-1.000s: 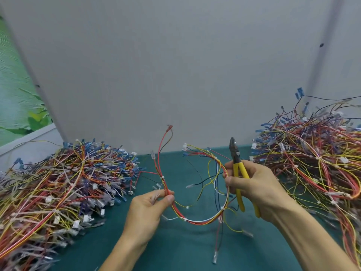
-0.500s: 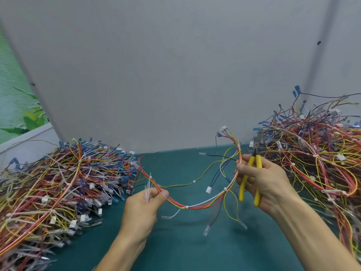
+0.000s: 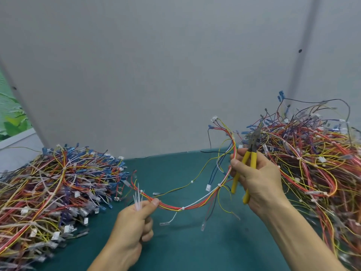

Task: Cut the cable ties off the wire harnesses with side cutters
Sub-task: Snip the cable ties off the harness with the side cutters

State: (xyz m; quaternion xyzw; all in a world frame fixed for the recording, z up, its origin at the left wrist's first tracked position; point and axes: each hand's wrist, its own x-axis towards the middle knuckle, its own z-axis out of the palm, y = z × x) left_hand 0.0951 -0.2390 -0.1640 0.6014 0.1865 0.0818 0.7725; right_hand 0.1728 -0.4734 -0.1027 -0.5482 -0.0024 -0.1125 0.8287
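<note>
Yellow-handled side cutters [image 3: 252, 159] gripped in right hand [image 3: 257, 180], fingers curled round handles, jaws raised clear of any tie. One end of wire harness [image 3: 195, 204] pinned by same hand. Other end pinched by left hand [image 3: 134, 222], together with tuft of loose white strips [image 3: 138, 196], judged to be ties already cut. Harness slung between hands above teal tabletop [image 3: 185, 241]. At least three cable ties [image 3: 183, 208] seen uncut on it. Left pile [image 3: 58, 182] and right pile [image 3: 312, 153] heaped high; plenty judged left, finished pile cannot be told.
</note>
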